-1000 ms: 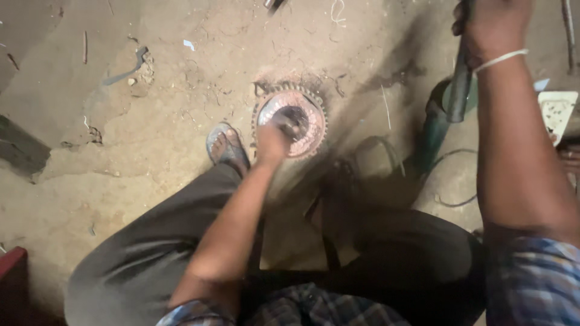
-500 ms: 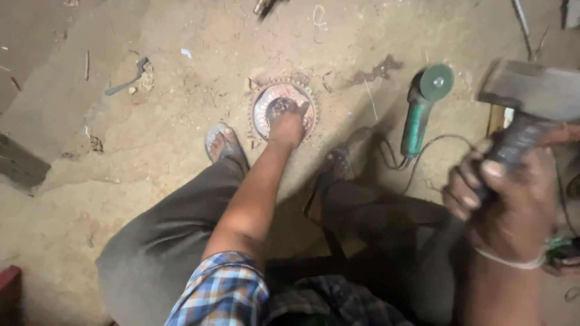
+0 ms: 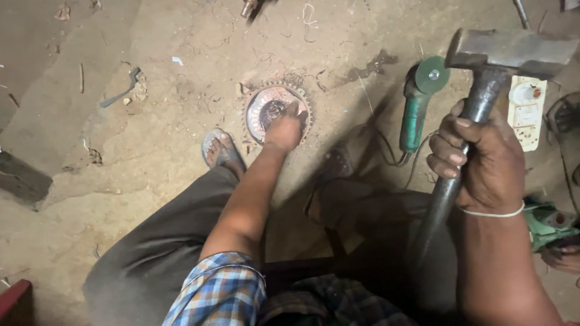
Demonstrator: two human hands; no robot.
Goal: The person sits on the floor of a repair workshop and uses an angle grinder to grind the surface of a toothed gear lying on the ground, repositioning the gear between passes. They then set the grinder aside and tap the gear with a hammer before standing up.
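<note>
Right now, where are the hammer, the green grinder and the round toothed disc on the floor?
hammer (image 3: pixel 510 49), head view, on its steel head.
green grinder (image 3: pixel 414 124), head view, on its green body.
round toothed disc (image 3: pixel 266 105), head view, on its shiny face beside the left hand (image 3: pixel 285 130).

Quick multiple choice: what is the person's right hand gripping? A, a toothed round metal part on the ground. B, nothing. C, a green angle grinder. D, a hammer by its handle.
D: the right hand is wrapped around the handle of the raised hammer, while the green angle grinder lies untouched on the ground.
</note>
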